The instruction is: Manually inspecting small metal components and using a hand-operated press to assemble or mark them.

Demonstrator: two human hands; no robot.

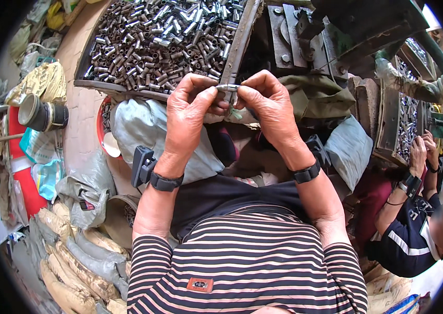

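Note:
Just in front of the near edge of a wide tray (111, 88), both my hands are raised close together. Between them is a small grey metal cylinder (228, 88), lying crosswise. My left hand (191, 100) pinches its left end with thumb and fingers, and my right hand (266, 100) pinches the right end. The fingertips cover the cylinder's ends. Heaped in the tray are many short metal tubes (153, 52), some dark and some shiny. Below the cylinder hangs a bit of pale green string or cloth (236, 113).
A dark metal machine (297, 39) with bolted plates stands right of the tray. Grey cloth (140, 128) covers my lap. A co-worker (407, 220) handles parts at another tray (383, 125) on the right. Filled sacks (70, 256) and a bucket (119, 220) stand at lower left.

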